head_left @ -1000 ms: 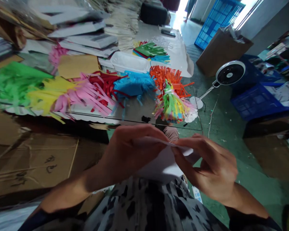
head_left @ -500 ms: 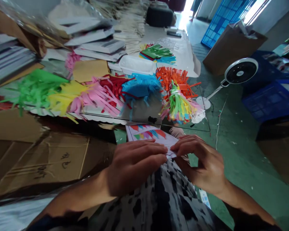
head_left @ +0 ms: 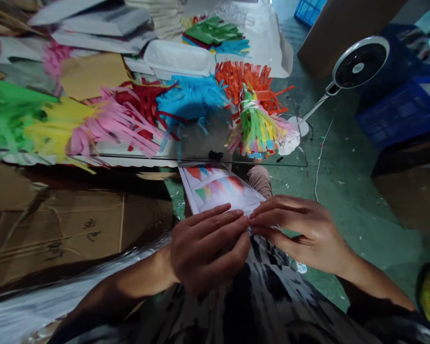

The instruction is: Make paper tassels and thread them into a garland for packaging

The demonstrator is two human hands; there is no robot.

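A white flat packet (head_left: 220, 188) printed with colourful tassel pictures lies over my lap, in front of the table edge. My left hand (head_left: 211, 248) is closed over its near edge, fingers pressed together and curled at the tips. At the same edge my right hand (head_left: 297, 229) pinches with thumb and fingers, its tips touching those of the left. The bit of edge between the fingertips is hidden. Beyond the packet, a multicoloured paper tassel (head_left: 254, 126) tied with a white band lies at the table's front right corner.
Fringed tissue bundles in green (head_left: 14, 114), yellow (head_left: 59, 124), pink (head_left: 111, 124), red (head_left: 139, 102), blue (head_left: 191, 98) and orange (head_left: 249, 76) line the table. Behind them sits a white plastic tray (head_left: 179, 55). A cardboard box (head_left: 103, 220) stands left; a fan (head_left: 360, 64) stands right.
My view has tipped down and shifted, so the table items sit higher and further left. More of the packet's print shows. Both hands stay at its near edge, the left more curled.
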